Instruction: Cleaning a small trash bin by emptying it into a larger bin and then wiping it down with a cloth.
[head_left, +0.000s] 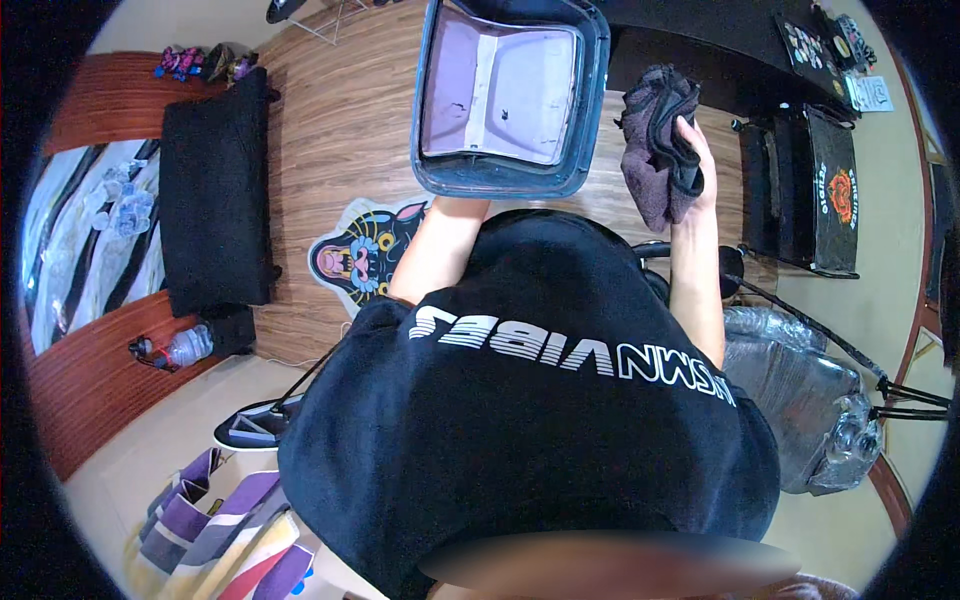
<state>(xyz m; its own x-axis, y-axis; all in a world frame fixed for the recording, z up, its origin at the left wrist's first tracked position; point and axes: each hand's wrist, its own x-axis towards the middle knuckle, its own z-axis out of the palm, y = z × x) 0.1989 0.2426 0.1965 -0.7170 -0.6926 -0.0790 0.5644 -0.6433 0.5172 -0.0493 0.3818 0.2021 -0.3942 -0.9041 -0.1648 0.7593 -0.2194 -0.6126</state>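
In front of me is a squarish dark plastic swing-top bin lid (589, 161). Its pale lavender flap (525, 97) has a ridge across the middle and a few dark marks. My left forearm (442, 244) runs up behind the near edge of the lid. The lid hides my left hand, which appears to hold it up from beneath. Whether a bin body is attached cannot be seen. To the right of the lid and apart from it, my right hand (703, 161) grips a bunched dark brown cloth (656, 161) with black edging.
A panther-head rug (367, 251) lies on the wood floor. A black bench (214, 195) stands left and a black table (690, 37) at the upper right. Plastic-wrapped furniture (795, 397) is near my right side. Striped fabric (232, 525) shows at lower left.
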